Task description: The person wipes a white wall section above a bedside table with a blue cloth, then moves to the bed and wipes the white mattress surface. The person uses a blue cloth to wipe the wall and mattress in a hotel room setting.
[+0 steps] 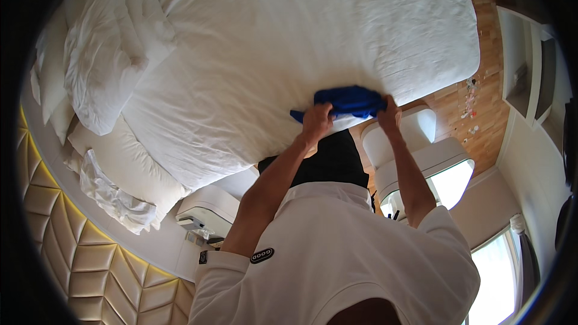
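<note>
A dark blue cloth (pixel 350 99), bunched and slightly blurred, is stretched between my two hands over the near edge of the bed. My left hand (pixel 317 121) grips its left part, with a pointed end of the fabric sticking out beyond the knuckles. On the other side, my right hand (pixel 389 115) is closed around the cloth's right end. Beneath lies a white sheet (pixel 253 54) with wrinkles, covering the mattress. Whether the cloth touches the sheet cannot be told.
White bedding (pixel 108 58) is heaped at the left, near a pillow (pixel 131 158). A bedside table (pixel 212 207) stands by the padded headboard (pixel 95 257). To the right are a white stool (pixel 402 133) and a mirrored table (pixel 424 167). Small scraps (pixel 470 99) litter the wooden floor.
</note>
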